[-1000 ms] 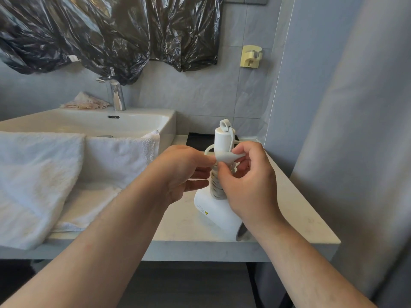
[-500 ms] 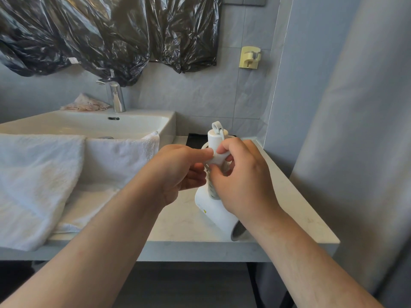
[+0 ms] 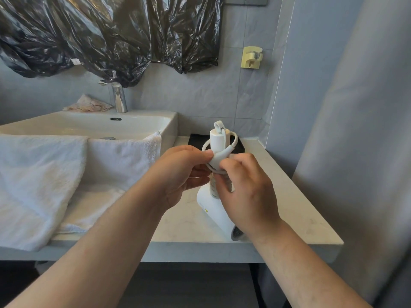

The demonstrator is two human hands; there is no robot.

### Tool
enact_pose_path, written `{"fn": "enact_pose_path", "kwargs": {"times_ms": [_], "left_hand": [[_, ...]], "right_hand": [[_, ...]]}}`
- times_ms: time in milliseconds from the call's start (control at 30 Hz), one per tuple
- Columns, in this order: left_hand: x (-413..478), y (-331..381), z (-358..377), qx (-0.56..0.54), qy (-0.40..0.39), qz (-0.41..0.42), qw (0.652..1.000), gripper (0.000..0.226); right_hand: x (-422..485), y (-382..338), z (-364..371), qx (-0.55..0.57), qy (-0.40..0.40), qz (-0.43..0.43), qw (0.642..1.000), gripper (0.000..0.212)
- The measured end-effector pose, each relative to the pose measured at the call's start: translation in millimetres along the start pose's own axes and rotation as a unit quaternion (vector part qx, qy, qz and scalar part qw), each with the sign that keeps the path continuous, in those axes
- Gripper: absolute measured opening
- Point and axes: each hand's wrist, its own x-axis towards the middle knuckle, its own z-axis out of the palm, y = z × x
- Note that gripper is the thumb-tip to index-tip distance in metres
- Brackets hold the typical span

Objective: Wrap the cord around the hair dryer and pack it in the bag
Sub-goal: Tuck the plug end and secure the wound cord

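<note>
Two bare forearms enter from the lower edge and meet above the front part of a pale countertop [image 3: 278, 210]. Right hand [image 3: 249, 192]: fingers curled together around the handle of a white hair dryer [image 3: 213, 207], thumb and forefinger pinching the white plug [image 3: 219, 155] at the end of the cord [image 3: 234, 138]. Left hand [image 3: 180, 174]: fingers bent and held close together, thumb tip pressed against the same plug from the opposite side. The hair dryer stands handle-up and slightly tilted, its barrel low above the counter with the grey nozzle end toward the front edge; whether the barrel touches the counter cannot be told. Cord turns lie wound tightly around the handle between the two hands, and one loose loop arcs around the handle's upper end, which carries a small hanging loop. Left of the hands, white towels [image 3: 44, 178] drape over the counter and the near rim of a white sink [image 3: 171, 123]. Behind the hair dryer, a flat black item [image 3: 198, 141] lies at the back of the counter; its nature cannot be told. Farther back, a chrome faucet [image 3: 119, 98] rises behind the basin, with a crumpled cloth [image 3: 87, 105] beside it. On the grey tiled wall, black plastic sheeting [image 3: 106, 34] hangs above the sink, and a pale yellow holder [image 3: 251, 57] is mounted to its right.
</note>
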Motion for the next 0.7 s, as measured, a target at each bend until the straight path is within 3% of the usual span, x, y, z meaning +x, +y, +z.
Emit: {"fn": "enact_pose_path", "kwargs": {"times_ms": [333,500,633,700], "left_hand": [[0,-4,-2,-0.01,-0.036,0.019,0.999,0.007],[-3,-17,-7,-0.067,-0.093,0.047,0.992,0.027],[-2,-19,-5,-0.059,-0.069,0.06,0.994,0.009],[-2,-17,-2,-0.049,-0.05,0.06,0.996,0.011]], "right_hand": [[-1,6,5,-0.041,0.049,-0.086,0.994,0.029],[-5,14,10,-0.066,0.082,-0.117,0.988,0.018],[-6,16,12,-0.045,0.078,-0.116,0.989,0.019],[-7,16,12,-0.033,0.079,-0.107,0.991,0.02]]}}
